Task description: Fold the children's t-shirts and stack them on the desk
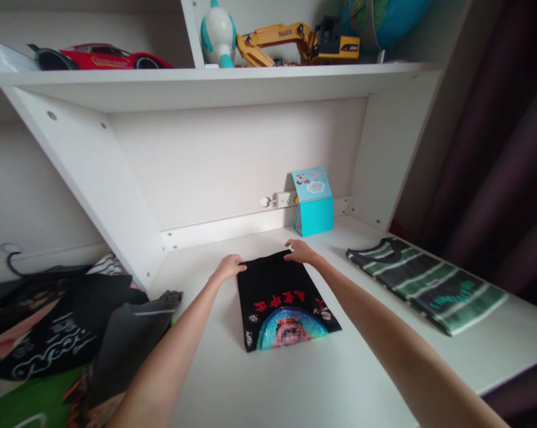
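A black T-shirt (272,285), folded into a rectangle, lies flat on the white desk (286,392). Red characters and a sparkly blue and pink print cover its near half. My left hand (228,267) pinches its far left corner between thumb and fingers. At the far right corner, my right hand (300,252) grips the cloth the same way. To the right lies a folded green and grey striped T-shirt (424,279), apart from both hands.
Loose clothes (63,333) are heaped at the left, with a dark hanger (13,264) among them. A blue desk calendar (315,205) stands behind the black shirt, beside a wall socket (285,200). Overhead, a shelf (250,74) holds a red toy car (112,58), a toy excavator (295,41) and a globe (386,21).
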`<state>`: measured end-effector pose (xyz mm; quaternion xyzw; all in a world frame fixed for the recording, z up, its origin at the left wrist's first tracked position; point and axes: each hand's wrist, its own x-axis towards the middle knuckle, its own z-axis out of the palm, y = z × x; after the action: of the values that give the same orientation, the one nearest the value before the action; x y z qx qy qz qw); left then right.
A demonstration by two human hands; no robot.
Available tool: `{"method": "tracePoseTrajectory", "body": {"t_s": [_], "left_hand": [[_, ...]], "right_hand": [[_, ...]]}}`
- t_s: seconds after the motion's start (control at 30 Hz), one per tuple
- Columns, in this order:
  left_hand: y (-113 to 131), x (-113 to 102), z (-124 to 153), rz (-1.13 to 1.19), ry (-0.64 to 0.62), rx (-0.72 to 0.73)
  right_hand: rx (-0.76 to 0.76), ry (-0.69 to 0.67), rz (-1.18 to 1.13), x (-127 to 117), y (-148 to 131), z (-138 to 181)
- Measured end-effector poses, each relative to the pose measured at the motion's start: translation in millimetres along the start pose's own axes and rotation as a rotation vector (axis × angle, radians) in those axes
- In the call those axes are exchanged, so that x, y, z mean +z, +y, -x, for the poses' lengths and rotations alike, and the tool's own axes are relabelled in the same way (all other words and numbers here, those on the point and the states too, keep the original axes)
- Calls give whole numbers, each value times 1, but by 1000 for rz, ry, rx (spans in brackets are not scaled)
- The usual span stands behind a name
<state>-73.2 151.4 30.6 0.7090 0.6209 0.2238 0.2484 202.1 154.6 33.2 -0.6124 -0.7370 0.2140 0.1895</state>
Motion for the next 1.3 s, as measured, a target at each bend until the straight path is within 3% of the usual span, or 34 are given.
{"method": "tracePoseTrajectory", "body": {"t_s": [0.17,0.33,0.5,0.63,0.93,1.13,1.3], "left_hand": [[-10,9,-7,-29,-27,25],[-11,12,-3,-46,-24,87],[-11,29,21,-72,161,121],[-16,40,38,-74,299,145],[-20,42,35,-92,366,222],[-21,43,34,-110,374,218],[-21,43,33,-97,380,201]], "right_hand": [[-76,-67,34,5,5,5],[-99,42,52,5,16,13],[-131,139,39,11,22,20],[-185,175,-42,2,17,18],[-252,-83,-179,-36,11,-4],[-153,-103,-22,-24,19,-25],[-170,-193,55,-13,21,-22]]}}
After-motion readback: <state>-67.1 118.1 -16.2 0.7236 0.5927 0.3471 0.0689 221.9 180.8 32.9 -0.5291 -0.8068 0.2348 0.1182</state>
